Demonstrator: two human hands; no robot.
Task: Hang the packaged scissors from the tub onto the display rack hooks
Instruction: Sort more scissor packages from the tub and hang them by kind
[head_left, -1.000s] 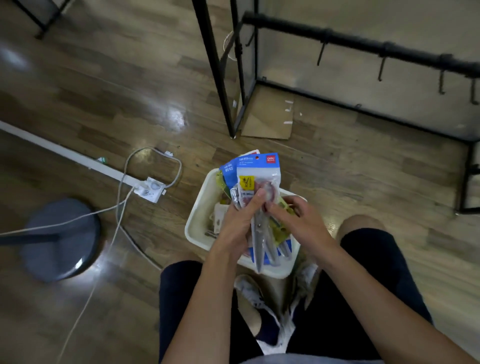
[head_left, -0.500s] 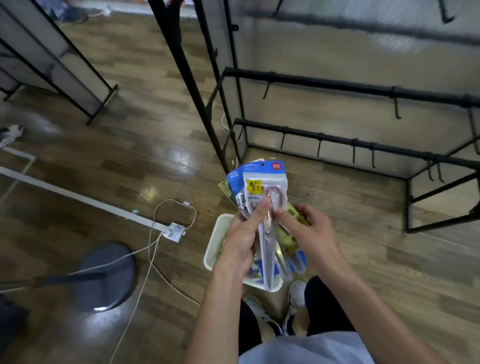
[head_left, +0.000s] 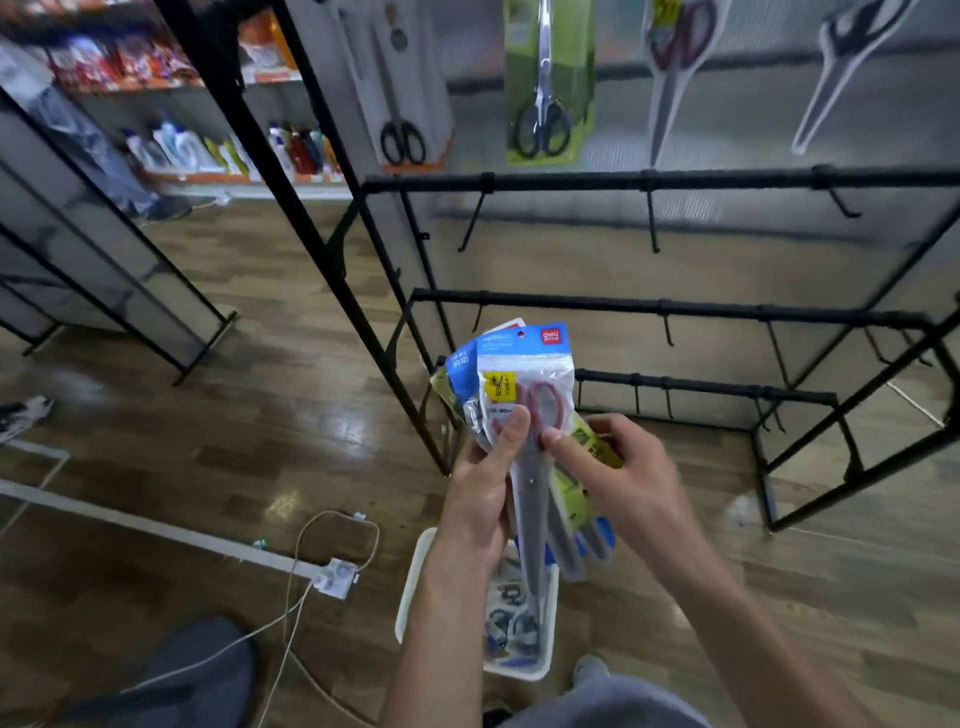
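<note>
Handling assessment: the packaged scissors (head_left: 524, 410) are likely light, with most of the weight low in the steel blades, so a pack held by its top would tend to swing blade-down. The clear plastic sleeve looks glossy and probably slippery, and the several packs stacked together could slide across one another. The blue header card at the top appears the stiffest part; whether it has a hang hole cannot be made out. Best hold, in my judgement, is a pinch just below that header, leaving the top edge free to meet a hook.

Appearance: front pack has a blue header with a red logo, a yellow sticker and red-handled scissors with grey blades pointing down. At least two more packs are fanned behind it, one blue, one yellow-green.

Position: the bundle is held upright in front of the chest, above the white tub (head_left: 415, 587) on the floor, well short of the empty hooks (head_left: 652, 223) on the black rack.

Hands: the left hand (head_left: 480, 499) grips the bundle, thumb pressed on the front pack. The right hand (head_left: 618, 478) pinches the packs from the right side, fingers curled round them.
</note>
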